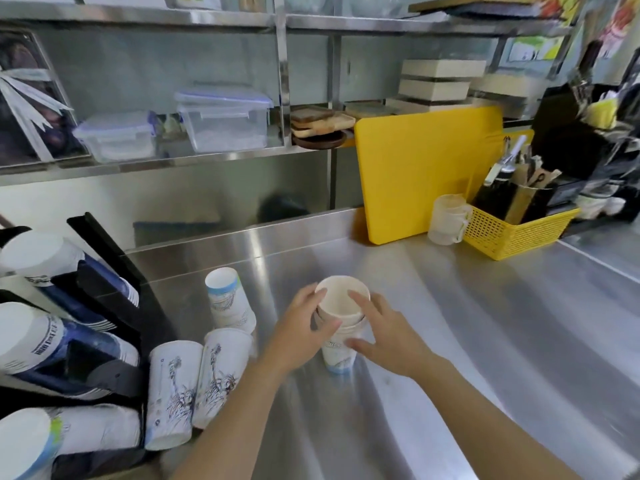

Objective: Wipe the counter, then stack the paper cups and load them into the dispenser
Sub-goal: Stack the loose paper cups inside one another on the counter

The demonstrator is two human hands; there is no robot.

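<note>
Both hands, left hand (304,327) and right hand (388,336), clasp the upright cup stack (341,327) on the steel counter (467,323), with three inverted cups (228,299) between it and the black dispenser (114,271) at left.

- A yellow cutting board (420,174) leans upright against the back wall, up and right of the grip.
- A translucent measuring jug (446,220) stands just beside the board's lower right corner.
- A yellow basket (519,233), touching the jug, holds dark utensils, possibly scissors.
- Clear lidded containers (221,121) sit on the shelf (166,164) above and left of the grip.
- Wooden boards (322,124) lie stacked on that shelf.
</note>
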